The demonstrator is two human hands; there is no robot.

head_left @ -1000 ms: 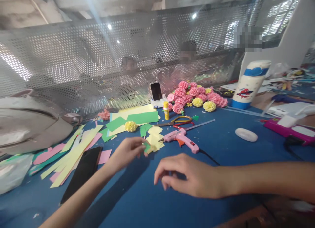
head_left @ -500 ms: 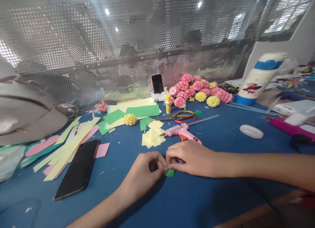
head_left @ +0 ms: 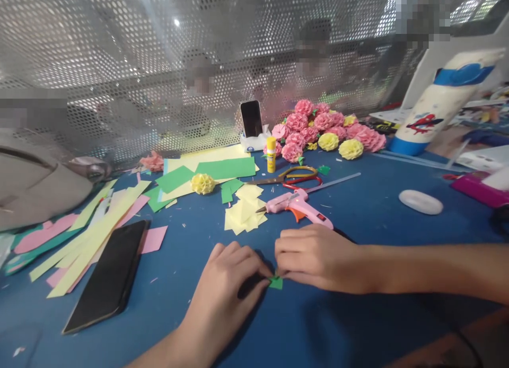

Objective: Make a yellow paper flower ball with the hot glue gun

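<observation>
A small piece of green paper lies between my fingertips, low over the blue table. My left hand pinches its left side with thumb and forefinger. From the right, my right hand is closed on the same piece, its fingers curled and partly hiding the paper's upper edge. Just beyond my hands lie a stack of pale yellow paper squares and a pink glue gun with an orange trigger. Scissors with red and yellow handles rest behind the glue gun.
Pink and yellow paper flowers are heaped at the back, beside a glue stick and a propped phone. A black phone and paper strips lie left. A bottle and white oval object are right.
The view has shifted slightly, so the table things sit a little differently in frame. Both hands stay on the green paper; the right hand's fingers look more tightly curled.
</observation>
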